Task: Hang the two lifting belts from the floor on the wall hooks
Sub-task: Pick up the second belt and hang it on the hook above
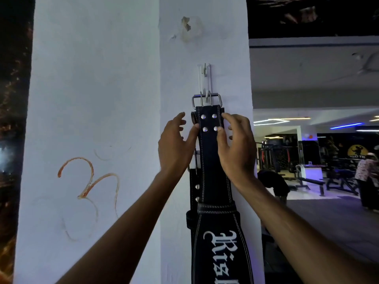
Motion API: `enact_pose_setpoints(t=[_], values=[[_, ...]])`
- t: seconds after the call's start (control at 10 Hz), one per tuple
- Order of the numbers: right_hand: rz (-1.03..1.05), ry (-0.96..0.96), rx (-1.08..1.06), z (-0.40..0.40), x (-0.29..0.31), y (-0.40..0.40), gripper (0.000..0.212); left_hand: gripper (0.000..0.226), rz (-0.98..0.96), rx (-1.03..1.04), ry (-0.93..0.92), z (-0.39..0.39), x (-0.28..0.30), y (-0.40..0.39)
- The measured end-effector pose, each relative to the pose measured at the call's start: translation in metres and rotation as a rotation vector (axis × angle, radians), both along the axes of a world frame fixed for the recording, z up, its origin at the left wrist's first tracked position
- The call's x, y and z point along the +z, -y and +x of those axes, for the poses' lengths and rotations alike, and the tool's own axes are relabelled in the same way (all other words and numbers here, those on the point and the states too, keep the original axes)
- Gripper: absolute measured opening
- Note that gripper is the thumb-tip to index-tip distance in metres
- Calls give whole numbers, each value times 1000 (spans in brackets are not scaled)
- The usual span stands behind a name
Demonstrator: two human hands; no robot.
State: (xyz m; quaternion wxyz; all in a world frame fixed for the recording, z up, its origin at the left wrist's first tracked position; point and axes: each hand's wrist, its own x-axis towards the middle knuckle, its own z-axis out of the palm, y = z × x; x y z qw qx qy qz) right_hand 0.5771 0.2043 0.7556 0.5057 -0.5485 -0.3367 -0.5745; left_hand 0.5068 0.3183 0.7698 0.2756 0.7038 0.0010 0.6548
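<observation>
A black leather lifting belt (213,171) with white stitching and white lettering hangs down the white pillar. Its steel buckle (207,100) sits over a white wire wall hook (205,78). My left hand (176,146) pinches the belt's left edge just below the rivets with its thumb. My right hand (235,144) holds the right edge, thumb on a rivet. Behind this belt, lower and slightly left, a second black belt (193,193) hangs with its own buckle partly hidden by my left hand.
The white pillar (98,119) carries an orange scribble (88,181) on its left face and chipped plaster (187,27) above the hook. To the right lies a dim gym floor with benches and machines (320,177), a person (367,175) at the far right.
</observation>
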Motion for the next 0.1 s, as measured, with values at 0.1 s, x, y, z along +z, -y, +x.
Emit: enact_pose_setpoints(t=[0.1], values=[[-75, 53, -151, -9, -18, 16, 34, 49, 27, 35, -6, -11, -18, -1]])
